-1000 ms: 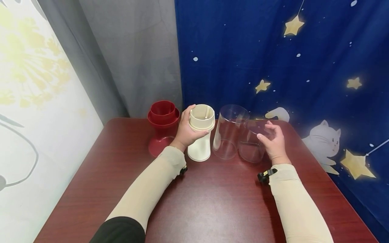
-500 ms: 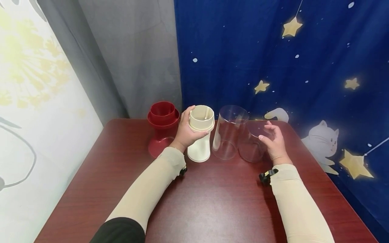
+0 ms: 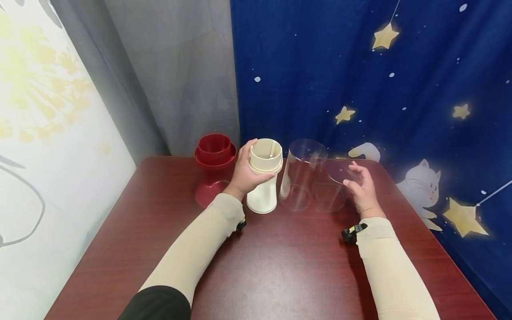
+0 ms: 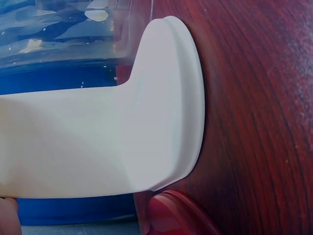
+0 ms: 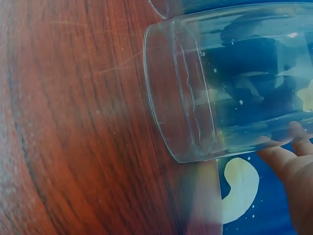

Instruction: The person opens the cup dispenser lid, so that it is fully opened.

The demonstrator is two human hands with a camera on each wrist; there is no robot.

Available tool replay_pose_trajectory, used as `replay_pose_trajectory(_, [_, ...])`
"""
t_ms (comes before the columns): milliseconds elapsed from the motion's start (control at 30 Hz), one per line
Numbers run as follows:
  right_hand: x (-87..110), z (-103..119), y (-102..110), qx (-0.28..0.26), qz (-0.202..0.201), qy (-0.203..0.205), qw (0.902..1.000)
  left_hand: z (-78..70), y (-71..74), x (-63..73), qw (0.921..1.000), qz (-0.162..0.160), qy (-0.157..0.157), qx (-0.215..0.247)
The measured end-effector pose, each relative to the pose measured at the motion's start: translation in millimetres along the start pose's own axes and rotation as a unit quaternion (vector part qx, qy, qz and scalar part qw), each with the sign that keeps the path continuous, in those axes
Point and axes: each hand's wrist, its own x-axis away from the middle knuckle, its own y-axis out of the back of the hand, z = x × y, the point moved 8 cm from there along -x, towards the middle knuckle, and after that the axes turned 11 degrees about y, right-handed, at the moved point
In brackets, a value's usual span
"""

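In the head view my left hand (image 3: 248, 173) grips a cream waisted container (image 3: 262, 195) just under its collar, thumb in front and fingers at the far left side. The container stands upright, open at the top. The left wrist view shows its flared base (image 4: 161, 112) over the table and a bit of the hand (image 4: 9, 218) at the left edge. My right hand (image 3: 363, 191) holds a clear plastic cylinder (image 3: 330, 195) near its upper right side, thumb in front, fingers behind. In the right wrist view fingertips (image 5: 268, 143) lie against its clear wall (image 5: 234, 73).
A red waisted container (image 3: 214, 166) of like shape stands left of the cream one, near my left hand. A taller clear cylinder (image 3: 298, 178) stands between the cream container and my right hand. Behind the reddish-brown table (image 3: 272, 266) hang grey and blue curtains (image 3: 288, 66).
My right hand has shifted slightly to the right, and the base outline of the clear cylinder by it has shifted a little. The left hand and cream container look the same.
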Motion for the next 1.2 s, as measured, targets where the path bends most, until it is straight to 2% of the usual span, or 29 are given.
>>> replay_pose_trajectory(333, [2.6,-1,1,-0.020,-0.006,-0.016,0.9996,1.4,-4.4,-1.5,1.0000,0.004,0.004,0.007])
replay_pose_trajectory(633, [4.6,-1,3,-0.025,-0.007,-0.008,0.9996,-0.4,-5.2,-1.4,0.9999,0.010,0.007,0.005])
replay_pose_trajectory(833, [1.1,7,4,0.032,0.013,0.018,0.9992,0.1,-0.5,-2.3,0.9997,0.015,0.020,0.000])
replay_pose_trajectory(1033, [-9.2,27,11,0.065,0.015,0.055,0.9963,-2.5,4.6,-4.6,0.9996,0.013,0.016,-0.020])
replay_pose_trajectory(1200, [-16.3,44,21,0.130,0.029,0.087,0.9873,-12.6,7.5,0.0,0.9991,0.018,0.009,-0.037])
